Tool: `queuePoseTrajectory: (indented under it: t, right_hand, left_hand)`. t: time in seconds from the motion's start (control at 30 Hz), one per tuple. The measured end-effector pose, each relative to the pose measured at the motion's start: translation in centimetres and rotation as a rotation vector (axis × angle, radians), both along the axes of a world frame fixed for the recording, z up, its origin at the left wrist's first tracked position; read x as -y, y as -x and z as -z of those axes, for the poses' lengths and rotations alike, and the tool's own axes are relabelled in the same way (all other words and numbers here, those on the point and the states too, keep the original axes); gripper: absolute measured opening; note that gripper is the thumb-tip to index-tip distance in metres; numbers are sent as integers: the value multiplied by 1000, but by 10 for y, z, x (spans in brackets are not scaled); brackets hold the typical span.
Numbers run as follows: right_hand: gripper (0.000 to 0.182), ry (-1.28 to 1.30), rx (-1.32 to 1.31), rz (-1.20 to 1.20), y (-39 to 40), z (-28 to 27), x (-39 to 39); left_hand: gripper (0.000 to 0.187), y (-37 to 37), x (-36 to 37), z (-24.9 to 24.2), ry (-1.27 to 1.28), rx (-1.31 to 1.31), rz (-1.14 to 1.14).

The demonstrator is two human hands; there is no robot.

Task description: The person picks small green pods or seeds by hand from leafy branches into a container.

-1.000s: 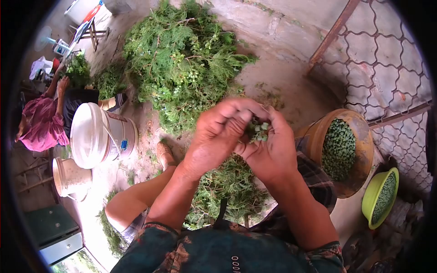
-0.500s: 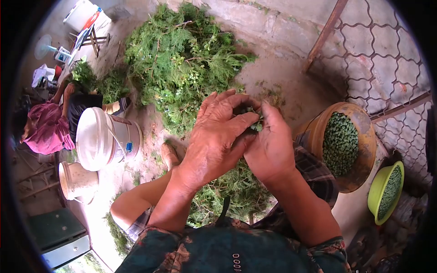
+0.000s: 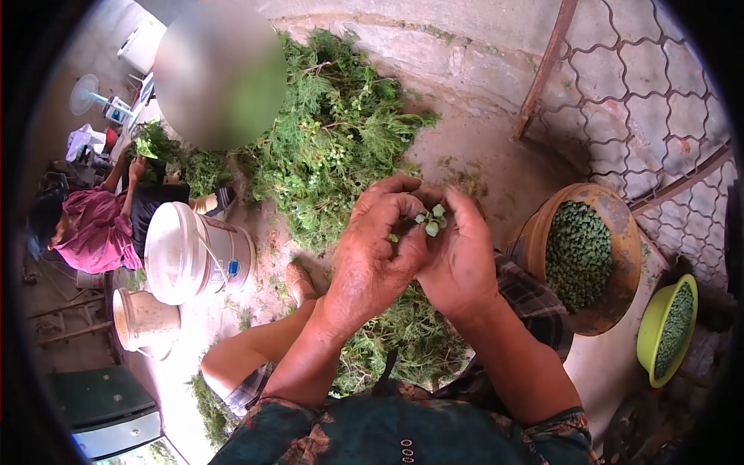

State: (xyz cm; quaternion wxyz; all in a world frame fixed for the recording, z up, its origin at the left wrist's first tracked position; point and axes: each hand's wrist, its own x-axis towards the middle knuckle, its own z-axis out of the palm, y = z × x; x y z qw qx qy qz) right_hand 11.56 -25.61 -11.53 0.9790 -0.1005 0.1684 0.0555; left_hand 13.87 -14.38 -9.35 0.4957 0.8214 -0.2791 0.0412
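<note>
My left hand (image 3: 378,246) and my right hand (image 3: 463,260) meet in front of me above the greenery. Small green cones (image 3: 434,222) sit between them, against the cupped fingers of my right hand. The left fingers are curled, with a bit of green showing between them. Past my hands lies a large heap of cut evergreen branches (image 3: 329,132) bearing pale green cones. More evergreen sprigs (image 3: 407,333) lie below my forearms. To the right, a tilted brown bucket (image 3: 622,260) holds many green cones.
A lime-green basin (image 3: 648,329) of green cones stands at far right, near wire mesh (image 3: 620,85). On the left are a white bucket (image 3: 174,256), a smaller bucket (image 3: 147,318) and a seated person (image 3: 97,229) handling greenery. A blurred disc hides part of the upper left.
My fingers have parted somewhat, so more green cones show between my hands. The whole view has shifted slightly. The person at left has raised their head and holds a sprig up.
</note>
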Motion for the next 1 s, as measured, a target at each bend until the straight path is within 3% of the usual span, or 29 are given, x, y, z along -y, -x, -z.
queuePoseTrajectory:
  t: [0.07,0.2,0.27,0.3,0.37,0.5,0.8,0.87,1.0]
  right_hand:
    - [26,125,20,33,2,-5,1]
    - [26,82,19,-48,2,-15,1]
    - [30,373,173,-8,5,-19,-4]
    - [30,372,176,-8,5,-17,-4]
    - [34,652,205,-101,5,-12,-3]
    - [37,766,241,-6,3,-7,-5]
    - [29,220,38,-5,4,-25,-7]
    - [29,222,100,-15,5,-17,-2]
    - [32,236,165,-57,4,-11,0]
  left_hand:
    - [18,1,1,0,-10,8,25]
    - [18,0,-1,-4,-107,145,-10]
    - [21,-1,-2,-7,-185,283,-65]
    - [21,-1,-1,-8,-187,286,-66]
    - [21,0,2,-11,-175,266,-131]
    - [17,-1,2,-8,-147,149,-105]
    - [10,1,2,-14,-3,2,-109]
    - [7,0,0,-20,-209,327,-93]
    - [9,0,-2,-18,-146,452,-118]
